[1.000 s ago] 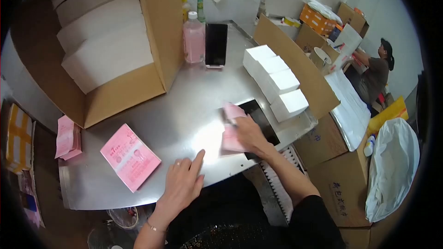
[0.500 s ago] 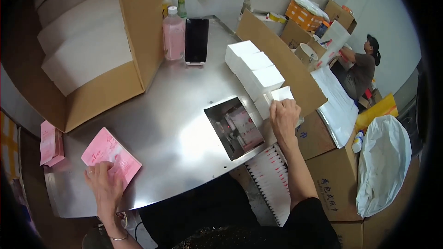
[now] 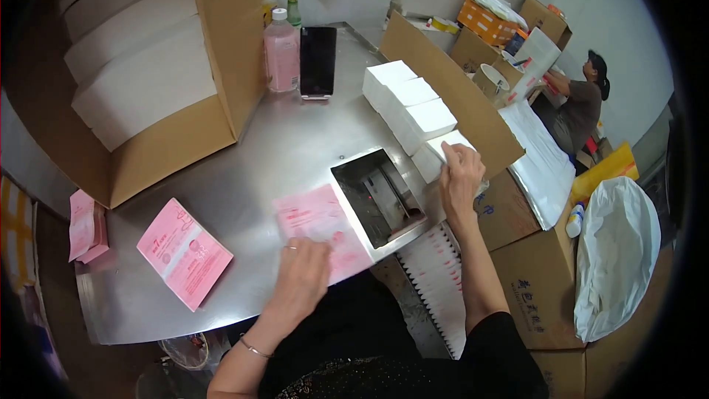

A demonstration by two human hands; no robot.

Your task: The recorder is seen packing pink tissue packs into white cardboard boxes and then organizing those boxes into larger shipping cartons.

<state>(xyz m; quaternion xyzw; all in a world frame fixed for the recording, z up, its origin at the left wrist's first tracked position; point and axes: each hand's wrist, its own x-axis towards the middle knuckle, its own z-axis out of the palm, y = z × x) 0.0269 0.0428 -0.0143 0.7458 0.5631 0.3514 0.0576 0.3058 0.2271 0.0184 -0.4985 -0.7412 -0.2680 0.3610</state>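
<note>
My left hand (image 3: 301, 277) has its fingers closed on the edge of a thin pink printed plastic bag (image 3: 314, 210), which lies beside the left edge of a rectangular opening (image 3: 384, 240) in the metal table. A pile of similar pink bags (image 3: 183, 255) sits farther left on the table. Over at the right, my right hand (image 3: 463, 177) grips the nearest white paper tissue stack (image 3: 428, 161), its fingers bent over the top. Several more white stacks (image 3: 428, 117) stand in a row behind it. Inside the opening, metal parts show.
A cardboard box (image 3: 173, 129) holding white paper stands on the left, near a smaller pink pile (image 3: 90, 225). A pink bottle (image 3: 281, 55) and a phone on a stand (image 3: 317, 63) are at the back. Cardboard boxes (image 3: 528, 288) and a white bag (image 3: 617, 258) crowd the right. Another person (image 3: 580, 107) sits beyond.
My left hand has moved right from the pink pile, bringing one bag beside the opening. The pink packet inside the opening is no longer visible there. My right hand stays at the white stack.
</note>
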